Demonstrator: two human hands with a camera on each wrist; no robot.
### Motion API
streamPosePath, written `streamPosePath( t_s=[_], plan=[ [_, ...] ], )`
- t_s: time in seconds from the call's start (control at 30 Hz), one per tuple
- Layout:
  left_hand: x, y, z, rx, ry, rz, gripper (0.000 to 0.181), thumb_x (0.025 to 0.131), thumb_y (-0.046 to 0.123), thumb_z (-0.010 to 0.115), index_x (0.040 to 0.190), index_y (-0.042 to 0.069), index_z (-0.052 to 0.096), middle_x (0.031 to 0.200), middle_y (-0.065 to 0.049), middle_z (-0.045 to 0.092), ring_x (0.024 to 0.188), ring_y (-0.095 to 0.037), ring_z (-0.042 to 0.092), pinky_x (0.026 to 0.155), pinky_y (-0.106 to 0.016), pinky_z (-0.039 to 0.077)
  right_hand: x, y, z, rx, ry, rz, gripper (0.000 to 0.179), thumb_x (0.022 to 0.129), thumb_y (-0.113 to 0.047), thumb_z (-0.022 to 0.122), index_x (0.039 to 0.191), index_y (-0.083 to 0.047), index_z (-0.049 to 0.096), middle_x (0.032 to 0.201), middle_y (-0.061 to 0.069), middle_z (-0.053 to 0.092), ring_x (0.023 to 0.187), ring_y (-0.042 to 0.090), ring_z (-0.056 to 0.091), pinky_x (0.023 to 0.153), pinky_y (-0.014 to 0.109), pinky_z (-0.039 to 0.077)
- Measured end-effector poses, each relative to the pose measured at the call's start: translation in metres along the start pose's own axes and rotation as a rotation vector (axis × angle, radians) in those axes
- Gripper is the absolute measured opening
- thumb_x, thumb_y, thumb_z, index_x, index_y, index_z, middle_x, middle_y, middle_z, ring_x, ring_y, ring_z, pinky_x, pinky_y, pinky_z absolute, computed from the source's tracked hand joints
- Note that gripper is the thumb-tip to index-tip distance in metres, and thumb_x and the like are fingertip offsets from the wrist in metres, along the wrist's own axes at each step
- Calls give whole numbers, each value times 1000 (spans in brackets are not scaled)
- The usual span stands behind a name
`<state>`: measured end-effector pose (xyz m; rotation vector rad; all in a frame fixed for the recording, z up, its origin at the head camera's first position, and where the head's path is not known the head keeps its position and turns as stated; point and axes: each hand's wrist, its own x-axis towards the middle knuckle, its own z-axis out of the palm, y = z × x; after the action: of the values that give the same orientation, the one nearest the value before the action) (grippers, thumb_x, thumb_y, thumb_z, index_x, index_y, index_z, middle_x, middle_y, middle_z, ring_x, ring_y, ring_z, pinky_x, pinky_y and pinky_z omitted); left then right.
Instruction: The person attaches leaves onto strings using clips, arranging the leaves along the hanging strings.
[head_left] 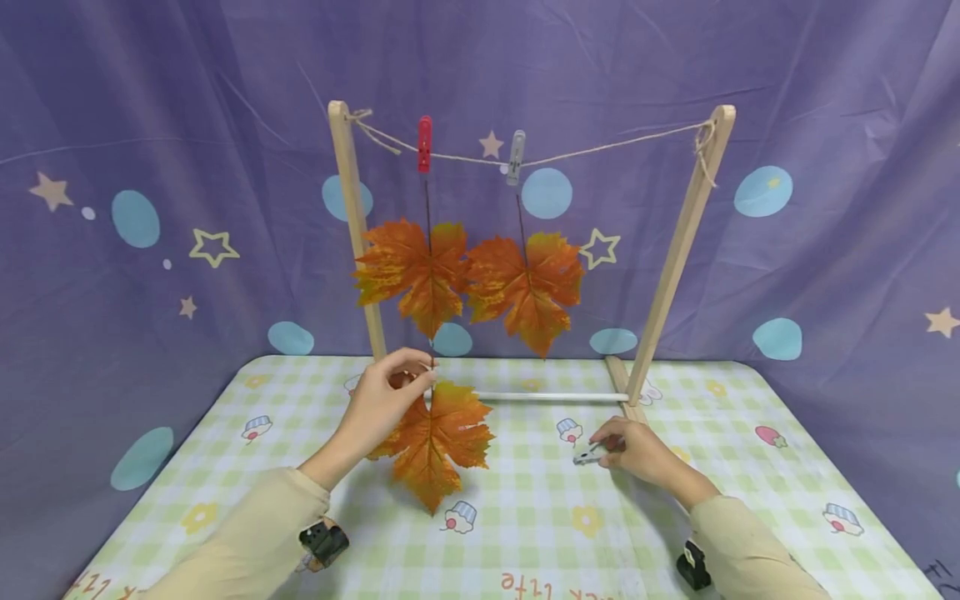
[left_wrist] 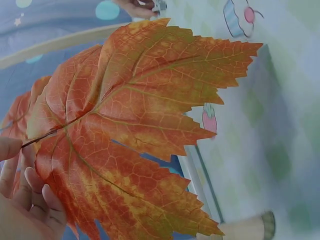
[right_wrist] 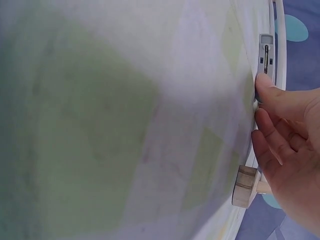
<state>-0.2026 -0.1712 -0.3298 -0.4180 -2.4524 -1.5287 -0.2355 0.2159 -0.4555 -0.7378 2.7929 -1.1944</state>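
An orange artificial maple leaf (head_left: 435, 442) hangs from my left hand (head_left: 386, 396), which pinches its dark stem near the top. Seen from the left wrist, the leaf (left_wrist: 120, 110) spreads broadly past the fingertips. My right hand (head_left: 637, 450) holds a grey clothespin (head_left: 590, 454) low over the table's right half. The right wrist view shows the thumb on this clothespin (right_wrist: 266, 52). Two similar leaves hang higher up: one leaf (head_left: 420, 271) beneath a red clothespin (head_left: 425, 144), another leaf (head_left: 528, 283) beneath a second grey clothespin (head_left: 516, 157).
A twine line (head_left: 592, 152) sags between two wooden posts, the left post (head_left: 347, 167) and right post (head_left: 682, 250). A white rod (head_left: 551, 397) joins them low down. The green checked tablecloth (head_left: 270, 467) lies below, and a purple patterned curtain (head_left: 187, 100) hangs behind.
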Motion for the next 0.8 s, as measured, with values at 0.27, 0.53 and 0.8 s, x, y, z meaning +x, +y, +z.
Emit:
streamPosePath(
  t_s=[0.27,0.53,0.8],
  plan=[
    [9,11,32,-12,-54,42,15,96,18,68,110,16,71,89,-1,67,67,-20,47,60,-28,39,1,1,-2,14,-3,13,25,77,3,80,101,0,72,96,6,65,85,21,59,75,31,52],
    [26,28,56,76,-78,105,11,95,25,69,106,25,72,87,9,68,66,-19,50,61,-33,41,-1,3,-3,15,-5,8,25,78,2,80,101,1,72,95,7,65,83,21,59,74,31,52],
    [48,55,71,178,-124,218,13,94,31,70,105,24,72,91,16,68,71,-10,57,64,-33,47,1,3,-1,21,-4,-1,26,77,4,79,102,2,72,97,9,66,84,22,60,76,32,53]
  ],
)
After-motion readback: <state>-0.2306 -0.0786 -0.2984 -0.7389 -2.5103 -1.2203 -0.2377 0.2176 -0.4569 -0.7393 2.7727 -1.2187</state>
